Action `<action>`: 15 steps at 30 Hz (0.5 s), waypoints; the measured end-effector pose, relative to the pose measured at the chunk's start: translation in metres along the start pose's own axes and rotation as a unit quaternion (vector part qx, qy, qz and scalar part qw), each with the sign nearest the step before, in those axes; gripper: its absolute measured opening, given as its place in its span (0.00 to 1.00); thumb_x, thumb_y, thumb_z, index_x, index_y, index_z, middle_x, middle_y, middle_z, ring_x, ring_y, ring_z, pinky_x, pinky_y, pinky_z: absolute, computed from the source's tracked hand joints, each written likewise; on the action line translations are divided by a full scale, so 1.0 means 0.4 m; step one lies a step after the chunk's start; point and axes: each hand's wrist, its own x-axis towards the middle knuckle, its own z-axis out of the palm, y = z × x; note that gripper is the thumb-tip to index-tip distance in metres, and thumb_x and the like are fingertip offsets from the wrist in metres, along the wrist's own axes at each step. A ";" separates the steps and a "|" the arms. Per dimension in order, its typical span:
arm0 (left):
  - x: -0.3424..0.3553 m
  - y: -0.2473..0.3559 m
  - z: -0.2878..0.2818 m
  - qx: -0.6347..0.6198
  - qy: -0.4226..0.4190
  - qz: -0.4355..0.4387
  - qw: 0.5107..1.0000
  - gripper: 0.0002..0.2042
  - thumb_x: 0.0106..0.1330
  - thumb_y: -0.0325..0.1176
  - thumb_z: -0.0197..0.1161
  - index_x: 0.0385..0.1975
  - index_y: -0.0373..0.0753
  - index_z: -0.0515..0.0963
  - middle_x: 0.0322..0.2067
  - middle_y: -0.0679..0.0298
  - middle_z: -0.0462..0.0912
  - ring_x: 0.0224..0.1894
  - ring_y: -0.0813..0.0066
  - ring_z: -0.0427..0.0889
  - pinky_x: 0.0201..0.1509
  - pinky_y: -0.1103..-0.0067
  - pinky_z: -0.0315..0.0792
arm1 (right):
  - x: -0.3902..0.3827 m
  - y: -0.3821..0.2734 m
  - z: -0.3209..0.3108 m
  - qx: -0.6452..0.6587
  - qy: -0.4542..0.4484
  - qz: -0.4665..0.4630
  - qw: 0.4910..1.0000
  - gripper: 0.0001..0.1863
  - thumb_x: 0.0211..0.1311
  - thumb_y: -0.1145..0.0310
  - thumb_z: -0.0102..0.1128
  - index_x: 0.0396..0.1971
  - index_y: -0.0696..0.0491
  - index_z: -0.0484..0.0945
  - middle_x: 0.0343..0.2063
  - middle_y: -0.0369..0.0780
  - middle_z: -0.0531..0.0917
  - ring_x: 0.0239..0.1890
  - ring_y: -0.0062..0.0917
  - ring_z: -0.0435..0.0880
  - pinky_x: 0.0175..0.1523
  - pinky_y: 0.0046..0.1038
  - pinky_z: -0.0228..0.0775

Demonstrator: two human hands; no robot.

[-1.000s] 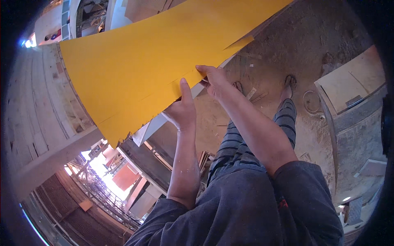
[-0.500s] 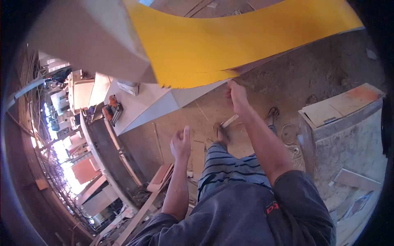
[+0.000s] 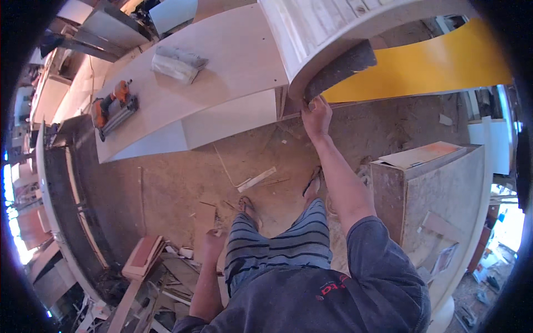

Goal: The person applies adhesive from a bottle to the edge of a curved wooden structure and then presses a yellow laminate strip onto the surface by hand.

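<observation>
My right hand (image 3: 318, 117) is closed on the near lower edge of a curled sheet (image 3: 311, 33). The sheet's outer face is pale and streaked, and a dark, ragged-edged strip (image 3: 347, 65) shows beneath its curve. To the right of it spreads a yellow sheet surface (image 3: 422, 69); whether both are one piece I cannot tell. Low beside my left thigh, my left hand (image 3: 214, 244) has its fingers curled together, and what they hold, if anything, is too small to make out.
A long pale panel on the workbench (image 3: 233, 61) carries an orange nail gun (image 3: 115, 108) and a wrapped bundle (image 3: 177, 64). On my right stands a worn wooden box (image 3: 438, 188). Wood offcuts (image 3: 144, 258) lie at lower left, and a loose strip (image 3: 256, 179) lies on the floor.
The yellow surface now shows farther right, with the pale curl beside it at my right hand. My left hand has dropped toward my thigh and its fingers have closed. The view has shifted.
</observation>
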 end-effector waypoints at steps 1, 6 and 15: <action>-0.005 -0.028 0.002 0.005 -0.014 -0.032 0.999 0.28 0.59 0.52 0.69 0.48 0.34 0.84 0.38 0.45 0.88 0.45 0.47 0.88 0.51 0.61 0.80 | -0.009 -0.006 0.003 0.008 -0.008 0.014 1.000 0.12 0.57 0.69 0.73 0.33 0.60 0.80 0.37 0.51 0.84 0.41 0.51 0.84 0.45 0.45 0.76; 0.022 -0.234 0.104 -0.003 0.018 -0.011 1.000 0.26 0.59 0.51 0.70 0.48 0.33 0.85 0.40 0.43 0.88 0.46 0.45 0.88 0.51 0.59 0.80 | -0.010 -0.001 0.041 -0.027 0.028 -0.041 0.998 0.14 0.56 0.68 0.73 0.28 0.60 0.76 0.33 0.51 0.82 0.38 0.54 0.82 0.42 0.48 0.73; -0.038 -0.140 0.120 -0.103 0.000 0.033 0.994 0.34 0.63 0.53 0.68 0.57 0.26 0.77 0.49 0.36 0.83 0.57 0.44 0.82 0.60 0.59 0.75 | -0.012 0.046 0.021 -0.193 0.003 0.007 0.981 0.19 0.68 0.57 0.60 0.42 0.61 0.82 0.41 0.53 0.85 0.48 0.49 0.82 0.59 0.49 0.69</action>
